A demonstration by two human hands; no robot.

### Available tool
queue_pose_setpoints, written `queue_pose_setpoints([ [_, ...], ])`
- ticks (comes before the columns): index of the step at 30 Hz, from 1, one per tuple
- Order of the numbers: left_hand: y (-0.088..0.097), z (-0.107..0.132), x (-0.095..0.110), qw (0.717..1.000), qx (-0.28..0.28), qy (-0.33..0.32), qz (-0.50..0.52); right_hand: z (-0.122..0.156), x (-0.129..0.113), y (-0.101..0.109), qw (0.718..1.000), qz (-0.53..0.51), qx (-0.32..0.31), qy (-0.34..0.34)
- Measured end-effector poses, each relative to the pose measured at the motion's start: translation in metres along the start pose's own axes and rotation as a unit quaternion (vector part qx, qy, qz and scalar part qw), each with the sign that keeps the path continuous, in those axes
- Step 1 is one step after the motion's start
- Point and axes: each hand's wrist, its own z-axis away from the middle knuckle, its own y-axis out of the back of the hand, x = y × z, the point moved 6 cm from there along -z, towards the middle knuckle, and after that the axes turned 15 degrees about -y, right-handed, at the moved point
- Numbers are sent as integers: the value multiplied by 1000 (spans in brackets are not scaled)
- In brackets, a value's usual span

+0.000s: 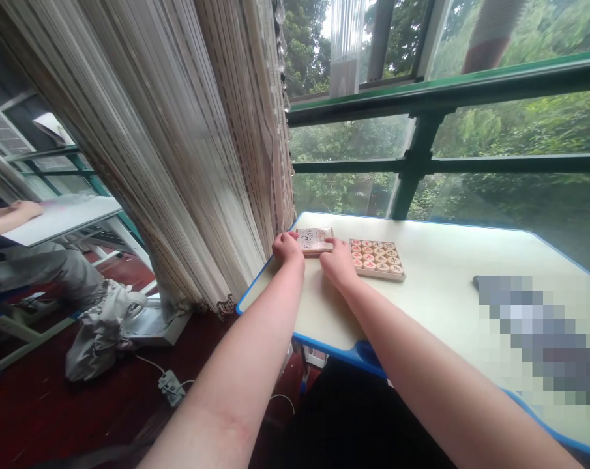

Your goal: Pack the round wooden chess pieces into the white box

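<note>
A flat box (315, 240) with dark writing on its pale top lies on the desk near the curtain. My left hand (287, 248) is closed at its left end, and my right hand (338, 259) holds the right end, with fingertips on the top edge. Right beside my right hand sits an open tray (383, 276) of round wooden Chinese chess pieces (375, 256), set in rows with red and dark characters facing up. Parts of my fingers are hidden behind my hands.
The pale desk (436, 260) has a blue rim and stands against a green-framed window (412, 156). A blurred-out grey object (534, 332) lies at its right. Curtains (216, 150) hang at left. A power strip (171, 388) lies on the floor; another person's hands (23, 210) rest on another table.
</note>
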Motion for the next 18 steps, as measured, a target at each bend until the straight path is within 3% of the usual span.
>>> queue_pose_setpoints([
  [7,5,1,5,1000,5,-8,-22,-4,8,-4,991,-102,-55,-67],
  [13,9,1,8,999,12,-14,-38,0,9,-1,969,-195,-46,-144],
  [18,8,1,4,999,8,1,-51,9,4,-18,923,-301,-148,-188],
])
